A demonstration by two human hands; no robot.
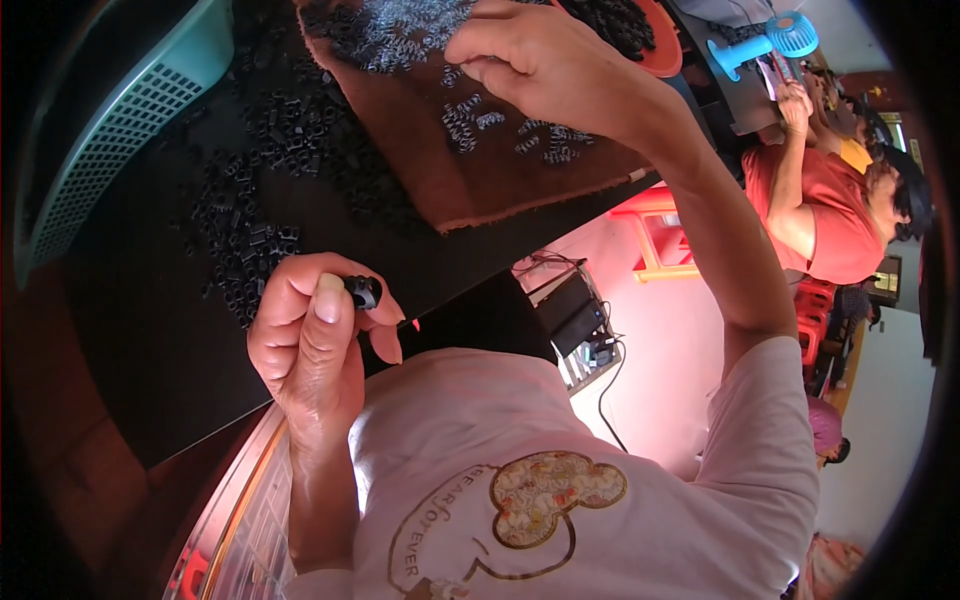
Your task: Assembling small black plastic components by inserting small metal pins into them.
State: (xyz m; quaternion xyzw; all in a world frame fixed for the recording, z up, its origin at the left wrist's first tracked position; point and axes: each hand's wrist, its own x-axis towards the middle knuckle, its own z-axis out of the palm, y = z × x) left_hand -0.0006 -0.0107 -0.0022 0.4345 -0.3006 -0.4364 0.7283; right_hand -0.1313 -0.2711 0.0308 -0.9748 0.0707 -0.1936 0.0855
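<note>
Between the thumb and fingers of my left hand [310, 345] is a small black plastic part [366, 292], held just in front of the table's near edge. My right hand [555, 65] reaches out over a brown cloth [500, 190], its thumb and fingertips pinched together. Whatever those fingertips grip, if anything, is too small or hidden to see. Beside them on the cloth lies a heap of small metal coil springs [400, 40]. Smaller clusters of springs [462, 122] are scattered closer to me. Many loose black plastic parts [240, 215] spread over the dark table left of the cloth.
A green perforated plastic basket [140, 110] stands at the far left. An orange-red bowl [668, 55] holds black parts beyond my right wrist. Further right are a blue fan [792, 36], a red stool [655, 235] and a person in a red-orange shirt [825, 210]. Cables hang by a box [575, 320].
</note>
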